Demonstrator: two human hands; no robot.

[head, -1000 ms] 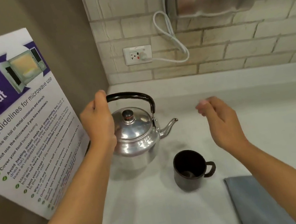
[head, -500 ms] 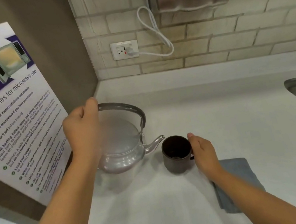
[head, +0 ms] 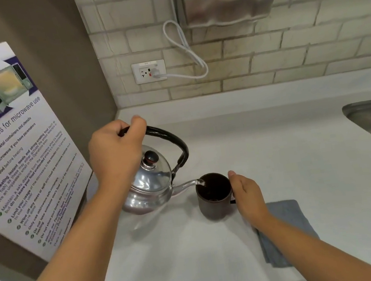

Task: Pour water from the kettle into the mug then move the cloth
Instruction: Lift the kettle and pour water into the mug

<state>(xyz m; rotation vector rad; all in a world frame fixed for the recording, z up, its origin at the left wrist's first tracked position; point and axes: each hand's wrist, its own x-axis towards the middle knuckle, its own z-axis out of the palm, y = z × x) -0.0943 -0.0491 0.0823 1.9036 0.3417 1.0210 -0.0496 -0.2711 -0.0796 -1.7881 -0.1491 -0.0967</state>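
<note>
While the water runs from the spout into the brown mug (head: 214, 196), the tilt should, in my judgement, stay small and steady, so the thin stream falls inside the rim and not on the white surface (head: 278, 150). Nearest lies the grey folded cloth (head: 288, 228), partly under the right forearm and not touched. Just beyond it, the right hand (head: 246, 193) steadies the mug, with its fingers wrapped around the handle side. Further back, the left hand (head: 118, 153) has its fingers closed on the black handle of the steel kettle (head: 150, 187), which is lifted and tipped toward the mug.
</note>
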